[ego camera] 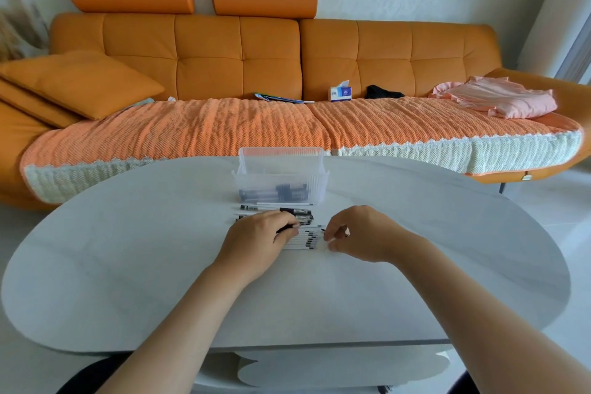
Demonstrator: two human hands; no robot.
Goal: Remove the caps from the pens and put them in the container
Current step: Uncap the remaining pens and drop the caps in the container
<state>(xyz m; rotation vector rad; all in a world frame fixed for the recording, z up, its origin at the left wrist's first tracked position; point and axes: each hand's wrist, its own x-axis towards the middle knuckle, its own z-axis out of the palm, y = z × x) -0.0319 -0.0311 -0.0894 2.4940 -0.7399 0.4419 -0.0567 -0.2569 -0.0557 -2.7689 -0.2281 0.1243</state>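
Left hand (259,241) grips a pen (286,228) near the container (280,176); right hand (361,233) pinches its end; yanking could scatter neighbouring pens (307,239).

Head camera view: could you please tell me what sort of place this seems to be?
Most likely a home living room: an orange sofa with a tissue box and pink clothing on it stands behind the white table.

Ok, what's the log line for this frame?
step: likely uncapping | left hand: grips pen | right hand: fingers curled at pen row, hold unclear | container: pens inside
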